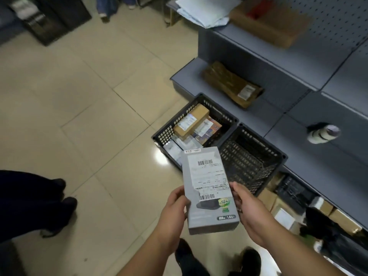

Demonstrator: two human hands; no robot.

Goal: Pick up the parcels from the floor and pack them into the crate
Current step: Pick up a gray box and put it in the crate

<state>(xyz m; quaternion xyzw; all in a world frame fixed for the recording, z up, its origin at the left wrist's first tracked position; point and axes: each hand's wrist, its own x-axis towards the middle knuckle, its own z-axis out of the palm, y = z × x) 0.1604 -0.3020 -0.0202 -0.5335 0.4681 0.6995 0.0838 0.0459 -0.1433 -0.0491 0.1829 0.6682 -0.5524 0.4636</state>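
Both hands, left hand (175,204) and right hand (247,208), grip the grey parcel (209,188) by its long edges; its long axis points far toward the part-filled crate (169,130), just beyond.

Both hands (175,208) (249,212) hold grey parcel (209,188) above crates (253,156).

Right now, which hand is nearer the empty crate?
Right. The right hand grips the grey box just below the empty crate; the left hand holds the box's far side.

Parcels (196,123) in left crate (168,129) — beside shelf (310,124).
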